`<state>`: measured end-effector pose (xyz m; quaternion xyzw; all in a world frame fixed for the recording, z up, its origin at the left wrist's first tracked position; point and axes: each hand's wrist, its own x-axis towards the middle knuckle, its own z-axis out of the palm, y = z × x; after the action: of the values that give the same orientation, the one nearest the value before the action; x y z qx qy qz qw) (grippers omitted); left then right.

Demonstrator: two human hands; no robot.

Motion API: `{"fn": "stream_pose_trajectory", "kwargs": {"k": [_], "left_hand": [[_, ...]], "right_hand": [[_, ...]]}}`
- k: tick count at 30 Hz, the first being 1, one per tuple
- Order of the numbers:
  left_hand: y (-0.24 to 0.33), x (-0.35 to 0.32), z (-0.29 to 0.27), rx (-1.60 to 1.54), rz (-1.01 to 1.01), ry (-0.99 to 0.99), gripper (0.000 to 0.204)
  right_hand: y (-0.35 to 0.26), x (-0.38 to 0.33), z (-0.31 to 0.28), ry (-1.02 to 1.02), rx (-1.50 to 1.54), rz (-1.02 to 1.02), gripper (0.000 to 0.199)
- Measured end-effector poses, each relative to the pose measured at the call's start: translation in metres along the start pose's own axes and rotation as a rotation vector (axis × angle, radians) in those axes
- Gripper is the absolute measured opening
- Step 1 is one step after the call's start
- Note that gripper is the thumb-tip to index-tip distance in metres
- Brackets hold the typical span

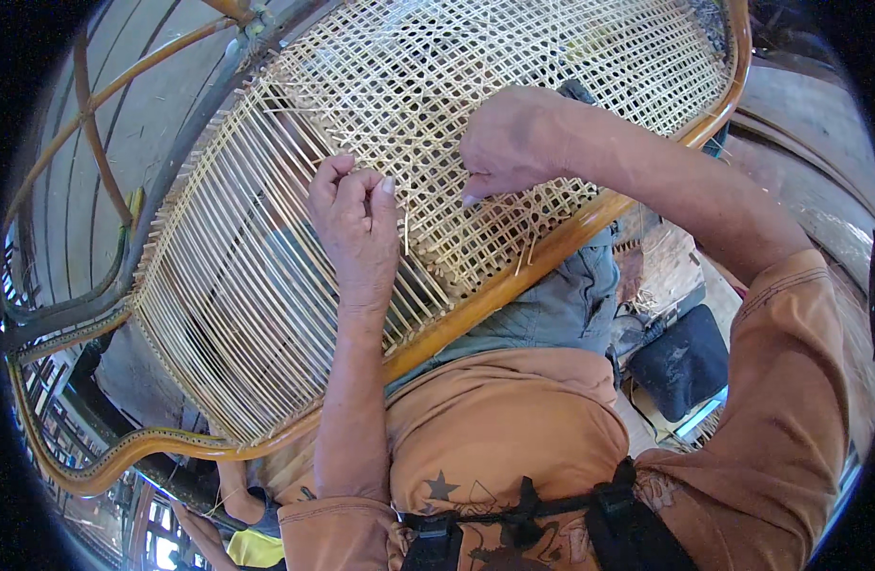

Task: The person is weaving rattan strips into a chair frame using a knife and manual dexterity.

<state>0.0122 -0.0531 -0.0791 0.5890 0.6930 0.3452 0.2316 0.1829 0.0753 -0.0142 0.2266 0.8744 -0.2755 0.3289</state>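
Observation:
A curved wooden chair frame point(556, 249) lies across my lap, its opening strung with pale cane. Woven cane mesh point(428, 105) fills the right part; on the left run parallel cane strands point(238, 257) with gaps between them. My left hand point(357, 228) is over the border between the two, its fingers curled in. To its right, my right hand point(516, 143) is closed against the mesh, thumb pointing down. What either hand's fingers hold is hidden or too fine to make out. Loose cane ends point(528, 243) stick out near the front rail.
A small dark object point(577, 91) shows just behind my right wrist. More bent frame parts point(85, 124) rise at the left. A black object point(680, 362) lies below to the right, near wooden boards point(799, 162). Another person's arm point(236, 490) shows at the lower left.

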Motion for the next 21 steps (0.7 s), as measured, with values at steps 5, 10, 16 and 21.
{"fn": "stream_pose_trajectory", "kwargs": {"k": [5, 10, 16, 21], "left_hand": [[0.002, -0.001, 0.000, -0.051, -0.044, -0.018, 0.011], [0.004, 0.001, 0.001, -0.024, -0.040, -0.048, 0.010], [0.006, 0.003, -0.001, -0.021, -0.027, -0.037, 0.009], [0.003, 0.001, 0.000, 0.000, -0.024, -0.023, 0.009]], "right_hand": [[0.011, 0.009, -0.001, -0.074, 0.152, -0.030, 0.048], [0.016, 0.025, -0.002, -0.212, 0.169, -0.056, 0.057], [0.016, 0.028, -0.001, -0.282, 0.171, 0.008, 0.055], [0.001, 0.005, -0.006, -0.195, 0.164, 0.104, 0.049]]}}
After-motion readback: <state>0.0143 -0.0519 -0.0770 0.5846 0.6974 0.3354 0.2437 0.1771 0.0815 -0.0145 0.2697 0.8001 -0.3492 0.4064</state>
